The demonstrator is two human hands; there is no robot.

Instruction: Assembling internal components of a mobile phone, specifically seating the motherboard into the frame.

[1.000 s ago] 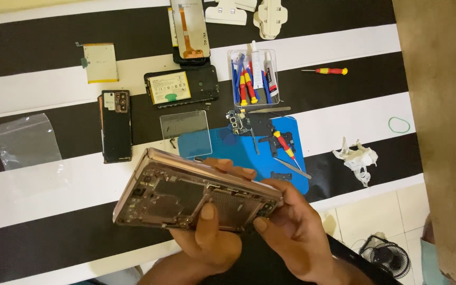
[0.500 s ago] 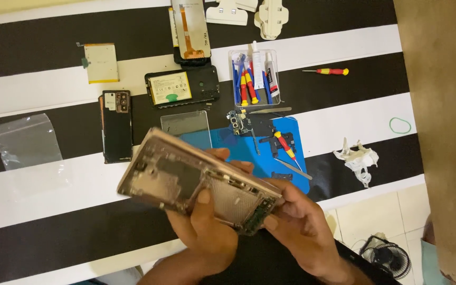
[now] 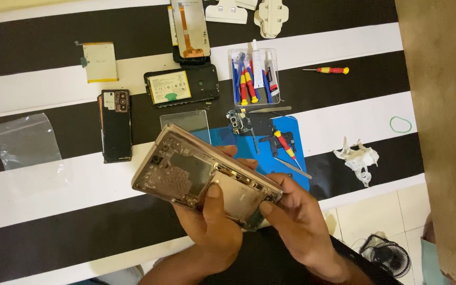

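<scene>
just above the near edge of the bench (image 3: 38,190), i've got the opened phone chassis (image 3: 201,177) lifted clear of the striped top, tilted so its bare insides face up at me. my left hand (image 3: 215,227) is cupped under it with the thumb pressed on the middle plate, fingers closed around the underside. my right hand (image 3: 296,221) is closed on the lower right end, thumb on the edge, so the frame is pinched from two sides and looks steady enough for looking into.

everything else is parked further back, probably to keep the near strip free: the blue work mat (image 3: 286,142) with a small red-and-yellow screwdriver (image 3: 285,145) and loose boards is just behind the chassis, partly hidden by it. a clear tray of tools (image 3: 253,76) sits beyond that, a black back cover (image 3: 115,126) lies to the left, and a clear plastic bag (image 3: 25,140) is further left.

room-wise, the left near part of the bench has open stripe. on the right the bench ends close by my right hand, with floor tiles (image 3: 370,216) below.
</scene>
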